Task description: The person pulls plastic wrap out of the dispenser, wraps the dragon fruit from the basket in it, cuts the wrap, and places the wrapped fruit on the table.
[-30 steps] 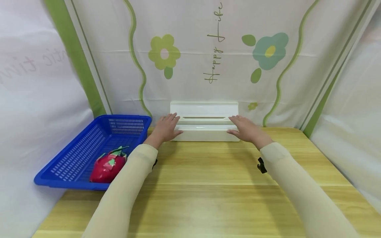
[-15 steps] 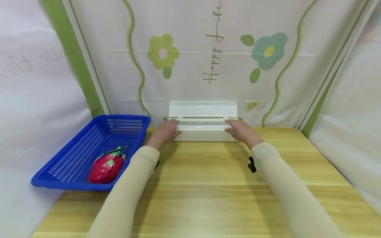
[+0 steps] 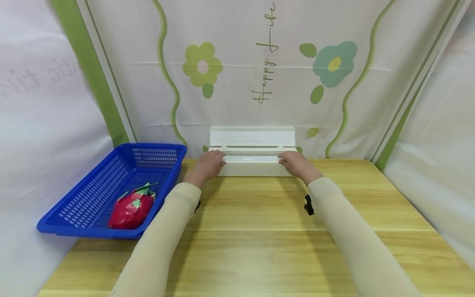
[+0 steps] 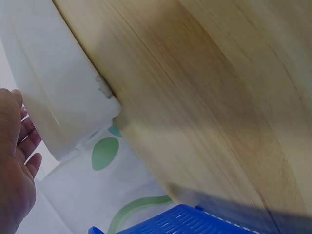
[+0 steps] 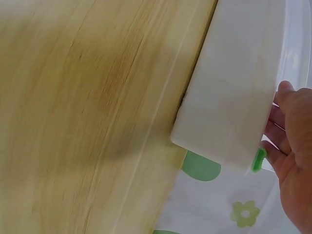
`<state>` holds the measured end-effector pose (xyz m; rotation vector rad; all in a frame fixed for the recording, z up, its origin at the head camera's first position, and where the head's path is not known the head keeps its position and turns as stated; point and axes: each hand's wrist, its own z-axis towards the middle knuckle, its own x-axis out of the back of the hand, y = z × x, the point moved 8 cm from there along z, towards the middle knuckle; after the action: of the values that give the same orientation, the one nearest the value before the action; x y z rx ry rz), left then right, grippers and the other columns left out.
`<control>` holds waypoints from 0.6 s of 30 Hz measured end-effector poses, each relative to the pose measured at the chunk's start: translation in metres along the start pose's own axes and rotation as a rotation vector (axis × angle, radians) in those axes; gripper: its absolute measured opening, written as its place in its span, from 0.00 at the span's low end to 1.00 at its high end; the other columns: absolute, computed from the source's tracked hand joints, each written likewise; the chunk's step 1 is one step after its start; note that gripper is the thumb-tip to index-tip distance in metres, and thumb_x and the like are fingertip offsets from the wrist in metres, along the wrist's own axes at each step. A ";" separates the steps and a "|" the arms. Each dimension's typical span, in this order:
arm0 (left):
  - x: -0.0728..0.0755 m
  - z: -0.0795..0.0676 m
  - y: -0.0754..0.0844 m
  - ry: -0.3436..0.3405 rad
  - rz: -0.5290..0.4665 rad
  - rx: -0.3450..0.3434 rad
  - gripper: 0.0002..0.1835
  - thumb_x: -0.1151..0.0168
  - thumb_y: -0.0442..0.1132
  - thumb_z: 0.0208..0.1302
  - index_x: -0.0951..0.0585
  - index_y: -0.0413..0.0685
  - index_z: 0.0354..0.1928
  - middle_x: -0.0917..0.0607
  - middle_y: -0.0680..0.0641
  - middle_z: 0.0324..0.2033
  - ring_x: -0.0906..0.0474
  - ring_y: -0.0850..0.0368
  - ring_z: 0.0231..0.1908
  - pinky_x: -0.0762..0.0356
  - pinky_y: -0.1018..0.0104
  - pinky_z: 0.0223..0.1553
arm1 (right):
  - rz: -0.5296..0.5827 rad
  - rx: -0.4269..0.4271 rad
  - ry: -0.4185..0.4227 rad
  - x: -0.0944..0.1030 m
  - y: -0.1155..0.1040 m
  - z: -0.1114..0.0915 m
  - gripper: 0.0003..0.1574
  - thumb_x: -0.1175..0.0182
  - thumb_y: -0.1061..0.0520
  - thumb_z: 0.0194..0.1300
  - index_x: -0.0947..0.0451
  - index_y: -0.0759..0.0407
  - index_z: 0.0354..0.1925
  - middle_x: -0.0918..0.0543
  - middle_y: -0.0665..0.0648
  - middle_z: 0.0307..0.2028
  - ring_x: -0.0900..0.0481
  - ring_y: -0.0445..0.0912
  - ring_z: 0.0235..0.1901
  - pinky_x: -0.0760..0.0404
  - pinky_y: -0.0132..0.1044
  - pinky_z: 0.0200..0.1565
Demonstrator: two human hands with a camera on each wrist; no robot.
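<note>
A long white plastic box (image 3: 256,168), which looks like a cling film dispenser, stands at the back of the table. Its lid (image 3: 252,136) is raised against the backdrop. At the box's left end, my left hand (image 3: 209,165) holds the upper part with curled fingers. My right hand (image 3: 295,163) does likewise at the right end, its thumb at the rim. A small green piece (image 5: 259,159) shows beside the right fingers in the right wrist view. In the left wrist view, fingers (image 4: 29,141) curl behind the box's edge. Exact fingertip contact is partly hidden.
A blue plastic basket (image 3: 89,232) stands at the left of the wooden table (image 3: 256,247). In it lies a red dragon fruit (image 3: 131,211) with green tips. A white printed cloth (image 3: 237,82) hangs behind the box, with more cloth on both sides.
Both hands have moved slightly inward and down. Their fingers, spread earlier at the ends of the box, are now curled over it. The box, lid and basket look unmoved.
</note>
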<state>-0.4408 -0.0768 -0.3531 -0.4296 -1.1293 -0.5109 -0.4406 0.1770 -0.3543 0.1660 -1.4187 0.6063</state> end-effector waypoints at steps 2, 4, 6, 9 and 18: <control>0.001 0.000 0.001 0.013 0.004 -0.011 0.11 0.41 0.37 0.69 0.21 0.35 0.46 0.17 0.40 0.40 0.21 0.43 0.44 0.26 0.50 0.50 | 0.014 -0.012 -0.008 -0.001 0.000 0.001 0.14 0.48 0.62 0.73 0.29 0.63 0.28 0.30 0.56 0.22 0.33 0.49 0.25 0.31 0.45 0.34; 0.001 0.000 0.001 0.019 0.009 -0.019 0.09 0.42 0.36 0.69 0.21 0.36 0.44 0.17 0.40 0.39 0.21 0.43 0.43 0.25 0.50 0.48 | 0.028 -0.022 -0.010 -0.002 0.000 0.001 0.13 0.48 0.63 0.73 0.26 0.64 0.30 0.26 0.58 0.24 0.31 0.49 0.27 0.28 0.46 0.36; 0.000 0.000 0.002 0.020 0.012 -0.025 0.08 0.42 0.35 0.69 0.22 0.36 0.43 0.17 0.40 0.38 0.21 0.43 0.42 0.24 0.51 0.48 | 0.039 -0.029 -0.002 -0.002 0.000 0.001 0.11 0.48 0.63 0.73 0.21 0.65 0.36 0.19 0.59 0.31 0.24 0.50 0.33 0.24 0.48 0.42; -0.001 0.000 0.001 0.018 0.018 -0.028 0.08 0.42 0.35 0.70 0.22 0.36 0.43 0.18 0.40 0.38 0.20 0.44 0.42 0.24 0.52 0.47 | 0.041 -0.037 0.006 -0.002 0.001 0.001 0.12 0.49 0.63 0.73 0.19 0.65 0.45 0.16 0.62 0.42 0.20 0.55 0.43 0.24 0.51 0.51; 0.000 0.002 -0.002 0.038 0.001 -0.014 0.07 0.42 0.35 0.70 0.20 0.37 0.39 0.17 0.42 0.35 0.20 0.45 0.40 0.23 0.52 0.44 | 0.072 -0.097 0.019 -0.003 0.003 0.005 0.16 0.50 0.62 0.74 0.21 0.68 0.52 0.18 0.65 0.49 0.22 0.59 0.52 0.26 0.53 0.56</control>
<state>-0.4433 -0.0773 -0.3528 -0.4314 -1.0889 -0.5244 -0.4464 0.1760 -0.3566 0.0320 -1.4371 0.5951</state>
